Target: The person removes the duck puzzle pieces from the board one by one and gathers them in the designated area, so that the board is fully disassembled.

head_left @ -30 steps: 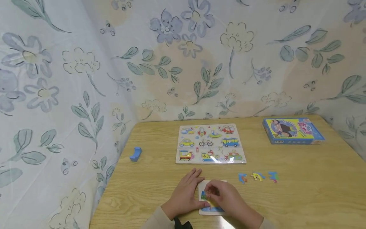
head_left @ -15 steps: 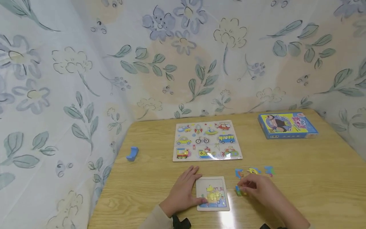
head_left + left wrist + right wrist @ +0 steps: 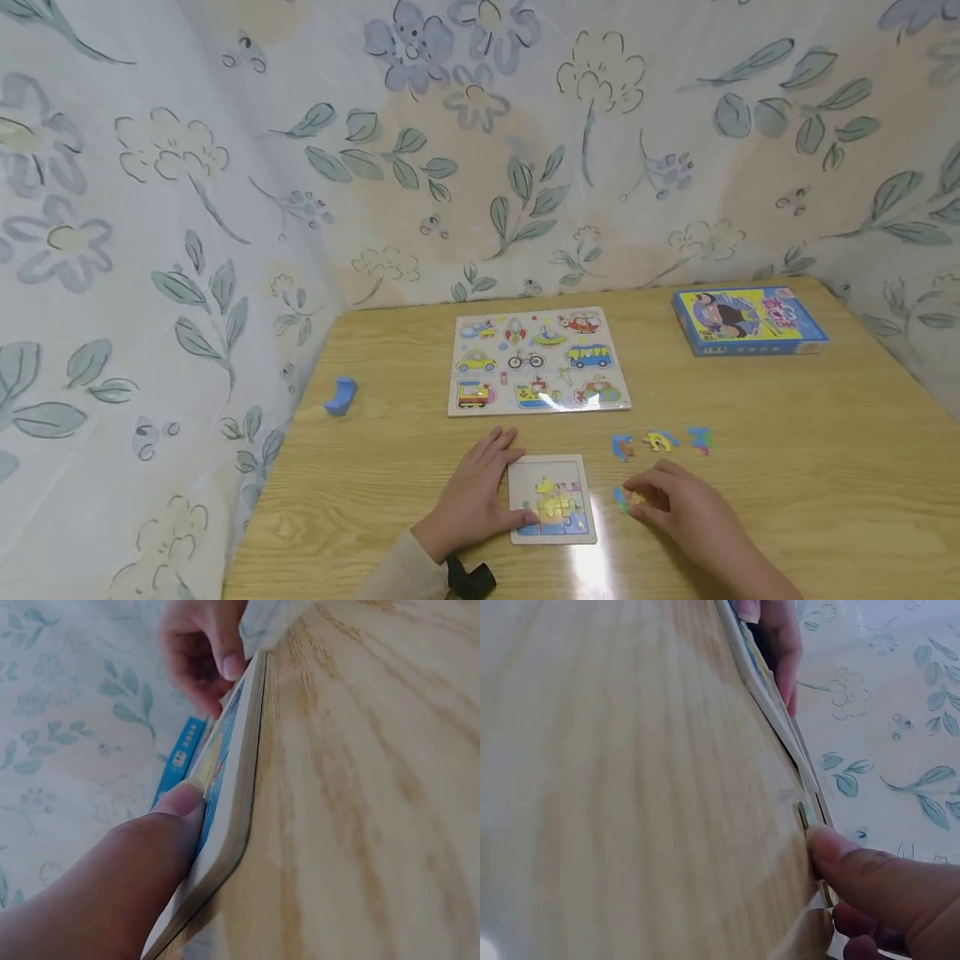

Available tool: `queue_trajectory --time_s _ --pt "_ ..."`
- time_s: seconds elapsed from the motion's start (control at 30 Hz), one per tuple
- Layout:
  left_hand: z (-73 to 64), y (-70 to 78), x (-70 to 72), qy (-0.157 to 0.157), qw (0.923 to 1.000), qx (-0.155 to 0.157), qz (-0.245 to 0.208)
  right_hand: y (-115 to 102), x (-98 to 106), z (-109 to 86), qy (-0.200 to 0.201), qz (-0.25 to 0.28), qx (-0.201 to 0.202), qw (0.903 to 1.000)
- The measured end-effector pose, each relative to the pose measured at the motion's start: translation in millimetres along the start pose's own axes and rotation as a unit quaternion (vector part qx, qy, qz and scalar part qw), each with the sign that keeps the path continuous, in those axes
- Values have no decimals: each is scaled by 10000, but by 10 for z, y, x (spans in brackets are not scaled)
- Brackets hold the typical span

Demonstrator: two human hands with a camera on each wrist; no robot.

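A small square jigsaw puzzle in a pale frame (image 3: 553, 460) lies on the table, with yellow, pink and blue pieces fitted in its lower and right parts. My left hand (image 3: 480, 492) rests along its left side. The left thumb (image 3: 180, 802) presses on the board near the lower left corner, and the other fingers reach straight along the upper left edge. To the right of the board, my right hand (image 3: 693, 508) pinches a jigsaw piece (image 3: 621, 500) between thumb and fingertips, low at the tabletop. The right fingers partly hide this blue, green and orange piece.
Several loose things lie beyond: a blue and orange piece (image 3: 622, 447), a yellow piece (image 3: 661, 441) and a blue-green piece (image 3: 701, 439). Behind stand a vehicle picture board (image 3: 536, 360) and a blue box (image 3: 750, 321). A blue block (image 3: 341, 396) lies at left.
My right hand has moved from over the puzzle board to the table on its right, with a piece at its fingertips there. My left hand has stayed at the board.
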State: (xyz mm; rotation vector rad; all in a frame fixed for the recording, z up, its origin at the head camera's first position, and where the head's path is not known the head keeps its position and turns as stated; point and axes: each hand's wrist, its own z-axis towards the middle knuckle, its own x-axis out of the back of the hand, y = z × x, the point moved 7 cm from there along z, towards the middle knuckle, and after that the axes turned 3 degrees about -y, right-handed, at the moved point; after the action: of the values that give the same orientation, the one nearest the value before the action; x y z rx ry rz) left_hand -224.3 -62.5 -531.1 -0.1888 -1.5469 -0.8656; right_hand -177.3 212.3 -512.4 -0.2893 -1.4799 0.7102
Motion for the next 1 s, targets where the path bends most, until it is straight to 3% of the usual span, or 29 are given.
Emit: queue_trajectory --time_s 0.17,0.3,0.47,0.63,1.0 --pt "-1 -13 0 1 10000 25 -29 -145 41 69 252 -264 38 9993" --pt "-15 -6 -6 -22 10000 28 -61 -434 110 178 404 -497 266 9976" --pt "-15 -3 16 8 10000 8 -30 -802 -107 437 -58 -731 873 9935" --pt "-10 1 7 -59 9999 65 -92 -902 -434 571 -570 -1017 1224 9856" --pt "-13 19 44 -17 9999 49 104 -926 -575 557 -962 30 1430 9850"
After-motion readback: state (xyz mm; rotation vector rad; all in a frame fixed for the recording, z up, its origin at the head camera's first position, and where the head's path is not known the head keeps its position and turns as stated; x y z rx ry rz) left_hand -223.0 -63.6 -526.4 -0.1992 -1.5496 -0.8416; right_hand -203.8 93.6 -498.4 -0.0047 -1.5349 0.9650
